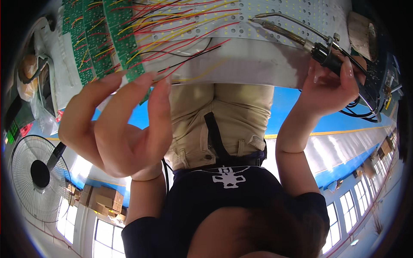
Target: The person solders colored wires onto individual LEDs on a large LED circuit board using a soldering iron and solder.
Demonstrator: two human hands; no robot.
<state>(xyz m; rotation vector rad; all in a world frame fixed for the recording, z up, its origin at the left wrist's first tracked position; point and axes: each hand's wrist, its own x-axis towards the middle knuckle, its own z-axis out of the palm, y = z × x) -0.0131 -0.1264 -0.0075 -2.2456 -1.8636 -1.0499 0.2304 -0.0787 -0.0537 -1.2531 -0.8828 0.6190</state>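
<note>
My left hand (pixel 116 129) is spread with its fingers apart and holds nothing. Its fingertips reach the near edge of a row of green circuit boards (pixel 107 34), which trail many red and yellow wires (pixel 180 26). My right hand (pixel 331 86) grips the black handle of a soldering iron (pixel 292 36). The iron's metal tip points left over white perforated panels (pixel 292 13) on the white workbench (pixel 241 64). Below the bench edge I see my own beige trousers and dark shirt.
A crumpled plastic bag (pixel 47 64) lies left of the boards. Black cables (pixel 365 112) hang by a dark device at the right edge. A standing fan (pixel 36 176) and stacked cardboard boxes (pixel 101 200) stand at the lower left, on a blue floor with a yellow line (pixel 344 131).
</note>
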